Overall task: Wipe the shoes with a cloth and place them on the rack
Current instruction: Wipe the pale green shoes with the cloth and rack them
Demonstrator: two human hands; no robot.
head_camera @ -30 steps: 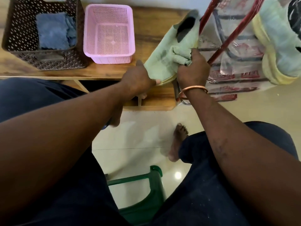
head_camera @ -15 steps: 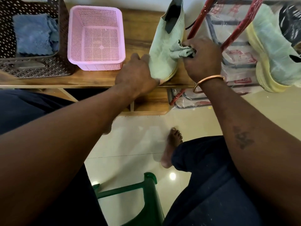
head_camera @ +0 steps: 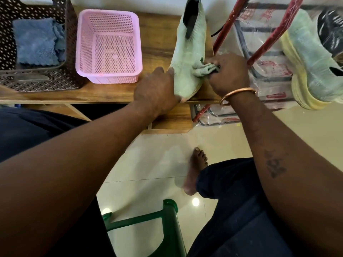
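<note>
**Q:** Where is the shoe being cleaned, and what are the hands doing?

**A:** A pale green shoe (head_camera: 187,58) sits on a wooden table (head_camera: 157,34) at the right end. Its toe is at the near edge and its dark opening points away toward the wall. The left hand (head_camera: 156,89) grips the toe, with the thumb on the shoe's side and a fingertip showing beneath. The right hand (head_camera: 229,75), with a bangle (head_camera: 237,93) on its wrist, is curled around a bunched green cloth (head_camera: 204,68) and presses it against the shoe's right side.

**Q:** What containers are on the table?

**A:** There are two, both left of the shoe. A dark brown perforated basket (head_camera: 37,80) stands at the far left and holds folded blue cloths (head_camera: 35,41). Just beside it is a pink perforated basket (head_camera: 111,78). Its mesh floor is visible from wall to wall.

**Q:** And the rack?

**A:** A red-framed rack (head_camera: 278,32) wrapped in clear plastic stands just right of the table. A second pale green shoe with a yellow sole (head_camera: 306,58) rests on it, tilted, well apart from the one being wiped. A dark shoe (head_camera: 330,28) is right next to that one, partly cut off by the picture's edge.

**Q:** Anything lower down?

**A:** There is a bare foot (head_camera: 196,167) on the pale tiled floor, and part of a green stool (head_camera: 170,225).
</note>
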